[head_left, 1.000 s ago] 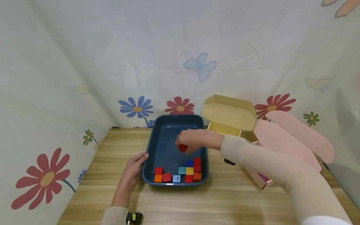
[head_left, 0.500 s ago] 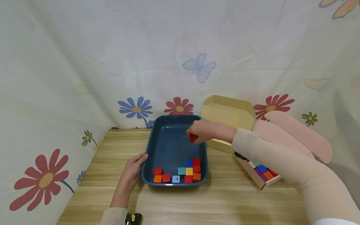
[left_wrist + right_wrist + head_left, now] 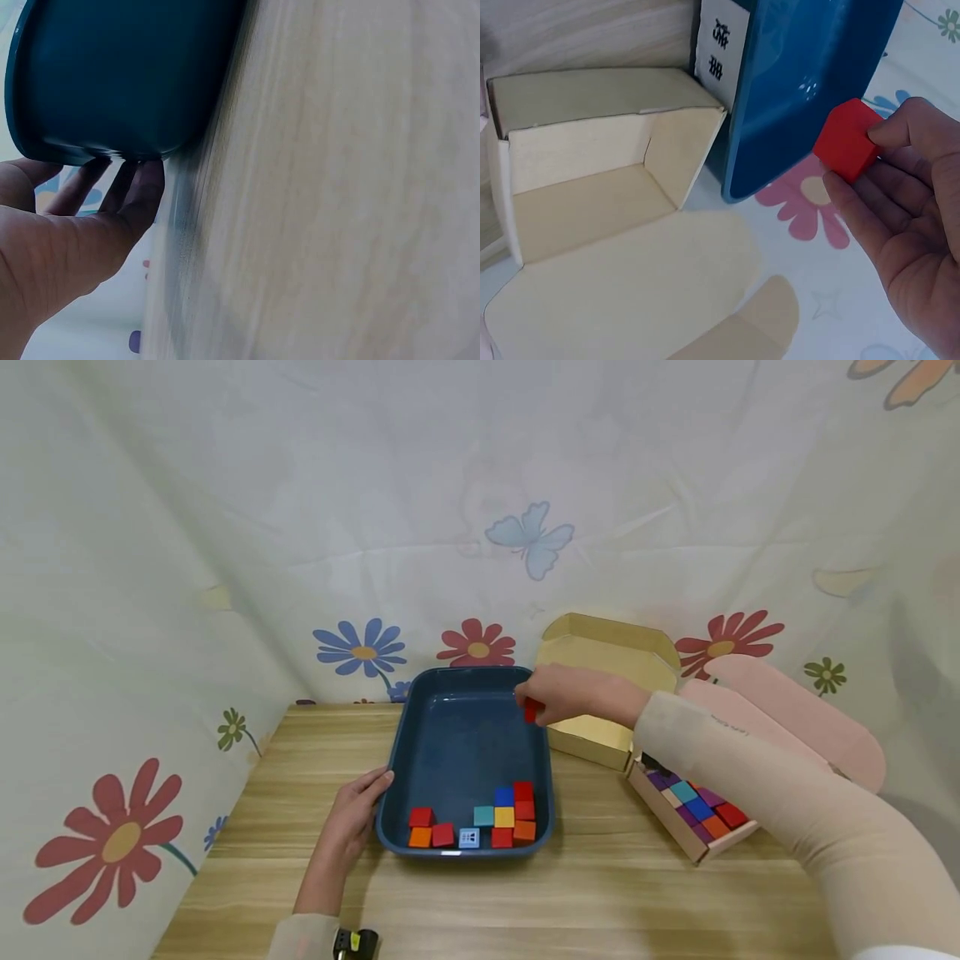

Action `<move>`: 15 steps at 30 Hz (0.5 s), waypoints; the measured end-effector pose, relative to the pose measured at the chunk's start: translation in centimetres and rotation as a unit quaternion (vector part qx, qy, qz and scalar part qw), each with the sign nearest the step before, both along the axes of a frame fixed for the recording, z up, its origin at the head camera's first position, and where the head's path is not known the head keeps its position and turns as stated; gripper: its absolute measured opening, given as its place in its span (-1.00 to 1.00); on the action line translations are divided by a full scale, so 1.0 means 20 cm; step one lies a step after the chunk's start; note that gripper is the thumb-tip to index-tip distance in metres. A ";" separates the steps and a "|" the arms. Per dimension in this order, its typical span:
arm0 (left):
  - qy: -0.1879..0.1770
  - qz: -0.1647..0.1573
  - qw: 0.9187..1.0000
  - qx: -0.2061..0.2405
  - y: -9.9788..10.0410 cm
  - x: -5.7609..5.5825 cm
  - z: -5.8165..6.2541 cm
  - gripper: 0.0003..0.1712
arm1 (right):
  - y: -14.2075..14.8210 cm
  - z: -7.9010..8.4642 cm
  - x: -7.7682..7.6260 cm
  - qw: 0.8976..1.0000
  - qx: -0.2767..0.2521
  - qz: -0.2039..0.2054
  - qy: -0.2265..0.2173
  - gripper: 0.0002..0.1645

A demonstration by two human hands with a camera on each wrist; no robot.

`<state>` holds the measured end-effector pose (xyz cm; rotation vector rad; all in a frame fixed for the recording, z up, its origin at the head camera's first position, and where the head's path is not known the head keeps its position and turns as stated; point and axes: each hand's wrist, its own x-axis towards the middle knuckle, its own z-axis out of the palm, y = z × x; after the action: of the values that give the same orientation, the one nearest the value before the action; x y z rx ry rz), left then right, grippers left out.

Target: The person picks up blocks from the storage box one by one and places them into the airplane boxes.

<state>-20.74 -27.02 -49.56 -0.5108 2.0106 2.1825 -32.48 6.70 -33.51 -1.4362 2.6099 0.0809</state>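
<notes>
In the head view a dark blue tray point(image 3: 461, 752) stands on the table with several coloured cube blocks point(image 3: 504, 816) along its near end. My right hand point(image 3: 562, 691) pinches a red block point(image 3: 847, 139) between thumb and fingertips, over the tray's far right corner and beside the open yellow box point(image 3: 592, 739). The right wrist view shows the block's faces plainly, with the tray wall behind it. At the tray's left side my left hand point(image 3: 354, 810) rests, its fingertips touching the outer wall and the thumb at the rim, as the left wrist view shows.
A pink box point(image 3: 678, 827) with its lid up stands at right, partly behind my right sleeve; several coloured blocks fill it. The yellow box's raised lid point(image 3: 600, 652) leans back near the flowered cloth point(image 3: 442, 485). A label point(image 3: 721, 49) is on the tray's side.
My right hand has moved right and farther back with the red block, from over the tray's middle to its far right corner. The left hand and the blocks in the tray stay put.
</notes>
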 end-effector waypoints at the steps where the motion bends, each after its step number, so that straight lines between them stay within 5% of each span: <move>1: -0.001 0.000 1.000 0.000 0.00 0.00 0.00 -0.42 | 0.01 0.00 -0.01 1.000 0.001 -0.002 0.001 -0.67; 15: -0.006 -0.002 1.000 0.006 0.00 0.00 0.00 -0.38 | 0.14 0.01 -0.17 1.000 0.018 0.004 -0.009 -0.84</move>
<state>-20.83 -27.04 -49.55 -0.5169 1.9906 2.1828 -35.89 9.54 -33.28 -1.4275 2.5753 0.1152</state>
